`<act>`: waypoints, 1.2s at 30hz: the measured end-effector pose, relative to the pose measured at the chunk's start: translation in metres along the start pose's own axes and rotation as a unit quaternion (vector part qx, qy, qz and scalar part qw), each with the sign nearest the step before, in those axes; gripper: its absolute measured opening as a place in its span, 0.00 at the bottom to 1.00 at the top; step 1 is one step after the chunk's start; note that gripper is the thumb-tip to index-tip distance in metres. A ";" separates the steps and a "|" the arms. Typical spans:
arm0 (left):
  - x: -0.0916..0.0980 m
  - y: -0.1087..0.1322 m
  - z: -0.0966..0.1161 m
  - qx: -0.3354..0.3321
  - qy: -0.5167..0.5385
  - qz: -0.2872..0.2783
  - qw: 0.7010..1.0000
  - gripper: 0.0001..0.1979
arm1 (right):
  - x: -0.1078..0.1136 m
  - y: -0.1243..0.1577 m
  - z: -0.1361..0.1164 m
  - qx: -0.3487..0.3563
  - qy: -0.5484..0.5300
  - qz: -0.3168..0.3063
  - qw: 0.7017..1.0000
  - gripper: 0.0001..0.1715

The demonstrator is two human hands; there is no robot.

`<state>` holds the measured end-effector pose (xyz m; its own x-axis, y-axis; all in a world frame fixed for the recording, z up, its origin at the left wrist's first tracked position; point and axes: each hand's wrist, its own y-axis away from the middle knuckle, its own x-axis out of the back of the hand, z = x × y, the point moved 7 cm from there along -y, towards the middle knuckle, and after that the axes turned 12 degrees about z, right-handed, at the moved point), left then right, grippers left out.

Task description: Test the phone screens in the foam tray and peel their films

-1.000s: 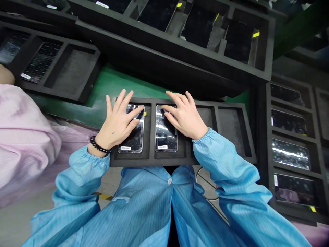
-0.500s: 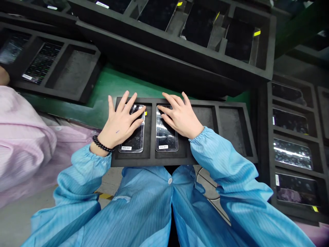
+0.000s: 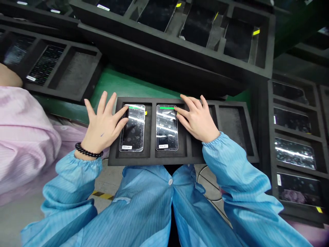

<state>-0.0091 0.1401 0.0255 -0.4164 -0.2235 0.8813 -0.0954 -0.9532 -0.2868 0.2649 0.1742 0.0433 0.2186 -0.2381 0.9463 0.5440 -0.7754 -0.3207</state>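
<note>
Two smartphones lie face up in neighbouring compartments of a black foam tray point(image 3: 151, 161). The left smartphone point(image 3: 132, 133) and the right smartphone point(image 3: 167, 132) each show a green bar along the top of a dark, gridded screen, with a white label near the bottom. My left hand point(image 3: 104, 125) has its fingers spread, the index fingertip at the upper left corner of the left smartphone. My right hand point(image 3: 199, 118) is spread too, with its index fingertip at the upper right corner of the other one. Neither hand grips anything.
Behind stands a large black foam tray point(image 3: 177, 48) of dark-screened devices. Another foam tray point(image 3: 84, 94) sits at the left on the green table point(image 3: 113, 82). Phones lie in a tray point(image 3: 293, 137) at the right. A person's pink sleeve point(image 3: 28, 137) is at my left.
My left hand has slid left and my right hand right, each across its smartphone to the outer top corner. Green bars now show at the top of both screens.
</note>
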 end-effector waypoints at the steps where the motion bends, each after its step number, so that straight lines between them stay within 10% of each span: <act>1: 0.002 0.001 -0.001 0.001 0.005 0.009 1.000 0.26 | 0.000 0.001 0.001 -0.002 0.002 0.000 1.000 0.24; 23: 0.000 0.032 0.027 -0.019 -0.092 -0.041 0.995 0.42 | 0.008 0.022 -0.021 0.009 -0.014 0.001 1.000 0.24; 36: 0.010 0.070 0.030 -0.013 -0.084 -0.045 0.995 0.35 | 0.020 0.049 -0.040 0.008 -0.047 0.017 0.999 0.23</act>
<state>0.0072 0.0648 0.0249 -0.2478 -0.1705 0.9537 -0.1495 -0.9659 -0.2115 0.2638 0.1080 0.0478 0.3121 -0.2067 0.9273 0.5482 -0.7580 -0.3534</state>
